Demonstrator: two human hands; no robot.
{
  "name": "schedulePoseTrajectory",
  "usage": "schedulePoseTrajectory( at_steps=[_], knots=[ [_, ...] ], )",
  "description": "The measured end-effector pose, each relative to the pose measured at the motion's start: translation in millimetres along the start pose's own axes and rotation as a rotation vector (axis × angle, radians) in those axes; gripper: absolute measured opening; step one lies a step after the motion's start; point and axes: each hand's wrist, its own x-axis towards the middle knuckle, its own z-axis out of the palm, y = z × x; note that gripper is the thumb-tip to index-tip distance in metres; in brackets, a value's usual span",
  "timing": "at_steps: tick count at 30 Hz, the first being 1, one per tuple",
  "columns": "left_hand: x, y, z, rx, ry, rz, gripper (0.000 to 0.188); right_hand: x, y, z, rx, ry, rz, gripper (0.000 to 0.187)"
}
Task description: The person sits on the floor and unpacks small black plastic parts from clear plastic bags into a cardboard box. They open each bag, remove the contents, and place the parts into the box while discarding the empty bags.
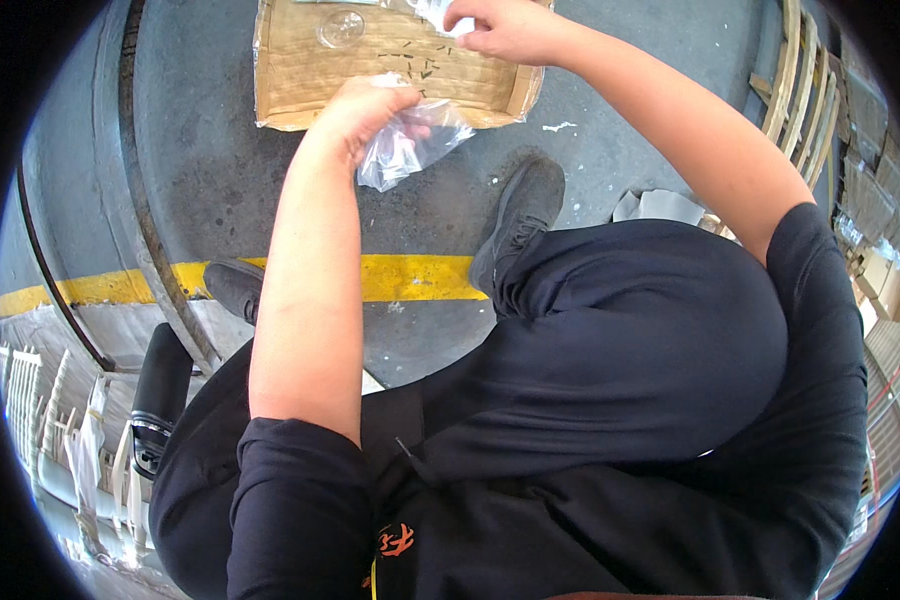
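My left hand (365, 112) is closed on a transparent plastic bag (415, 145), which hangs down past the near edge of a shallow cardboard box (310, 95). Farther off and to the right, my right hand (505, 28) reaches over the box. Its fingers are pinched at a whitish, see-through plastic piece (436, 14), partly cut off by the upper edge of the picture. Several small dark slivers (425, 73) lie on the cardboard between my hands. A round transparent object (341, 29), perhaps a lid or tape roll, lies at the box's left.
The box sits on a grey floor (205, 150) crossed by a yellow stripe (410, 277). My dark shoe (530, 205) stands close to its near side. Wooden slats (805, 85) stand at the far right. A black cylinder (160, 385) is at the left, near a metal rail (150, 230).
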Motion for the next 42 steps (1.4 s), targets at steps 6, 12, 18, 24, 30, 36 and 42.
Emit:
schedulePoseTrajectory(
  at_steps=[6, 12, 18, 24, 30, 36, 42],
  knots=[
    [2.3, 11.9, -17.0, 0.243, 0.16, 0.129, 0.049, 36.3, -4.7, 32.6, -0.042, -0.028, -0.087, 0.035],
    [30.3, 5.5, -17.5, 0.64, 0.273, 0.257, 0.072, 41.5, -13.1, 41.9, 0.091, -0.267, 0.053, 0.048],
    [44.4, 2.1, -14.6, 0.67, 0.234, 0.19, 0.065, 22.5, -7.3, 46.9, 0.024, 0.02, -0.027, 0.044],
    [37.5, 16.1, -7.1, 0.615, 0.05, 0.029, 0.058, 15.3, 3.5, 48.2, -0.039, -0.076, -0.007, 0.039],
    [42.5, 1.7, -11.4, 0.604, 0.256, 0.225, 0.054, 8.6, -4.2, 44.8, -0.098, 0.04, 0.085, 0.036],
    [38.5, 10.3, 2.2, 0.836, 0.158, 0.187, 0.044, 2.0, 2.2, 47.3, -0.043, -0.029, 0.005, 0.033],
    [32.6, 16.4, 0.2, 0.447, 0.066, 0.113, 0.03, 2.0, 4.3, 17.3, -0.42, 0.363, -0.037, 0.026]
  ],
)
